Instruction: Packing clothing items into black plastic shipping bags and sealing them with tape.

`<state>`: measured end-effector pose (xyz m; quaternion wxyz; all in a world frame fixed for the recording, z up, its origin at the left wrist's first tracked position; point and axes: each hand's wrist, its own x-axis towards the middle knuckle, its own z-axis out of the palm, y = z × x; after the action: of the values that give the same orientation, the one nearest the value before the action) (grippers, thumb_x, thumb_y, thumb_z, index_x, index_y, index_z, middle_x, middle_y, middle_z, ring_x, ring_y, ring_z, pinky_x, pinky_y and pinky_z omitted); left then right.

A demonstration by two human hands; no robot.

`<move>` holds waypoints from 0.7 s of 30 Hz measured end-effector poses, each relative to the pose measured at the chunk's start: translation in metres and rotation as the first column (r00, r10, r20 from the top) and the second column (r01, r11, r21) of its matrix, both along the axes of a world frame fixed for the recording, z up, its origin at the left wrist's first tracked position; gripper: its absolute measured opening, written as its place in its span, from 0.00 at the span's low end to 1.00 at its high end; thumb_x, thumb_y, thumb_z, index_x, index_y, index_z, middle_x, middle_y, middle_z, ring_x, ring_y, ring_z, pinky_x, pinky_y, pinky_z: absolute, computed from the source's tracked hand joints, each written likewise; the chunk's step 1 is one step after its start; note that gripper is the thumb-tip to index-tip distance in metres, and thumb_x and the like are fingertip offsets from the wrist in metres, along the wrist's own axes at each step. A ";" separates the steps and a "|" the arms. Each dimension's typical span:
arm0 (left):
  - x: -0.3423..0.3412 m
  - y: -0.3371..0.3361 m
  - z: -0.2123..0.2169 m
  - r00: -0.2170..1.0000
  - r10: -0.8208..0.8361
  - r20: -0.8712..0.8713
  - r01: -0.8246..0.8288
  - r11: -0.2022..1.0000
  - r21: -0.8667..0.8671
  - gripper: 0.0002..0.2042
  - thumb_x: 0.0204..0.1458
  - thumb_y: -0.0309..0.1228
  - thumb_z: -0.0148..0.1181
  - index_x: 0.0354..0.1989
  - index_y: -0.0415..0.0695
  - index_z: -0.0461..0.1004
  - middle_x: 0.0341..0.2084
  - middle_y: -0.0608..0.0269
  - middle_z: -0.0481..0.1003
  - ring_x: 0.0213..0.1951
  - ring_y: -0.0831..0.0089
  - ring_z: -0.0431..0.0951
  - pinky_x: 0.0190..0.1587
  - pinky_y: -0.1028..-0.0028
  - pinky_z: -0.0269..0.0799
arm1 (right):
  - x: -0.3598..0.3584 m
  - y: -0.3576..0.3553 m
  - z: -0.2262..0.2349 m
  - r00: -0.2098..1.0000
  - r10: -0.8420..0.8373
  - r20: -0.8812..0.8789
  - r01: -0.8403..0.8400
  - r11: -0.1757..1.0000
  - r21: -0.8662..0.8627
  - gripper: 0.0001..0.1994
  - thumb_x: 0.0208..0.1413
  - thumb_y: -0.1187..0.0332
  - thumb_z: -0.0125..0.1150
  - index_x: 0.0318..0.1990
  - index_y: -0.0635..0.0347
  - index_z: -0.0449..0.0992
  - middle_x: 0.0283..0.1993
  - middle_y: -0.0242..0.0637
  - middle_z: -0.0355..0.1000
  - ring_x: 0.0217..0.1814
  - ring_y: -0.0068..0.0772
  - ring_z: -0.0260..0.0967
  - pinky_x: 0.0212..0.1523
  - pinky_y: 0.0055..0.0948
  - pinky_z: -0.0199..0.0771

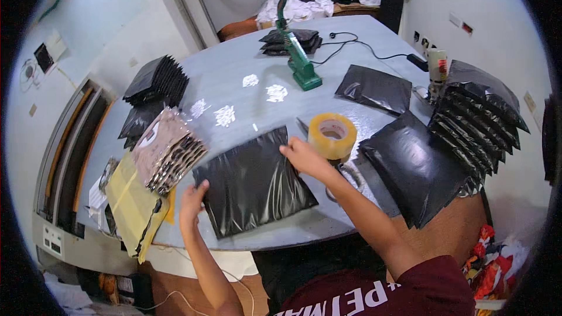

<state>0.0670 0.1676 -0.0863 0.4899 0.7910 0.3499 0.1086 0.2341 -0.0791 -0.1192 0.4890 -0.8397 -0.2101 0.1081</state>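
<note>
A flat, shiny black plastic mailing bag [252,184] lies in front of me near the table's front edge, slightly turned. My left hand [192,202] is closed at its left edge, thumb on top and fingers hidden underneath. Near the upper right corner, my right hand [301,155] pinches the bag's edge. Just beyond that hand stands a large roll of clear yellowish tape [332,135]. A pair of scissors [350,180] is partly hidden by my right forearm.
Stacks of black bags [477,114] and folded clothing in clear bags [164,146] flank the work area. Yellow plastic packaging [132,202] hangs over the left edge. Small white piles [224,116] and a green press [301,64] stand farther back, with a black cable [372,50].
</note>
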 end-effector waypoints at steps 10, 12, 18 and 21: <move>0.283 -0.095 0.070 0.800 -0.179 0.572 0.538 0.636 -0.553 0.22 0.42 0.24 0.59 0.48 0.39 0.62 0.25 0.65 0.71 0.26 0.77 0.69 0.29 0.79 0.64 | 0.160 -0.159 0.091 0.796 -0.592 0.125 0.566 0.801 0.192 0.19 0.49 0.60 0.49 0.20 0.72 0.70 0.21 0.57 0.68 0.27 0.51 0.68 0.32 0.39 0.64; 0.338 -0.132 0.060 0.759 -0.206 0.618 0.599 0.593 -0.538 0.22 0.37 0.19 0.61 0.45 0.41 0.64 0.22 0.65 0.70 0.19 0.80 0.66 0.21 0.81 0.61 | 0.196 -0.212 0.082 0.716 -0.669 0.200 0.650 0.743 0.161 0.17 0.49 0.61 0.50 0.24 0.73 0.70 0.21 0.48 0.67 0.23 0.40 0.64 0.29 0.35 0.62; 0.438 -0.230 0.049 0.761 -0.201 0.617 0.544 0.717 -0.437 0.20 0.34 0.15 0.60 0.39 0.42 0.68 0.19 0.66 0.69 0.18 0.79 0.65 0.19 0.80 0.61 | 0.263 -0.283 0.044 0.521 -0.836 0.172 0.819 0.546 0.176 0.19 0.50 0.60 0.49 0.34 0.74 0.68 0.37 0.63 0.66 0.44 0.58 0.64 0.43 0.43 0.62; 0.455 -0.198 -0.014 0.780 -0.303 0.548 0.399 0.915 -0.063 0.21 0.34 0.25 0.62 0.42 0.40 0.67 0.28 0.52 0.74 0.30 0.65 0.75 0.33 0.71 0.70 | 0.277 -0.238 -0.005 0.495 -0.855 0.158 0.858 0.509 0.064 0.19 0.51 0.60 0.47 0.40 0.72 0.64 0.40 0.63 0.66 0.45 0.62 0.62 0.45 0.46 0.61</move>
<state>0.5224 -0.0301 -0.1000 0.6460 0.7355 0.0560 0.1967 0.5106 -0.3173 -0.1241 0.4488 -0.8447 0.1942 -0.2177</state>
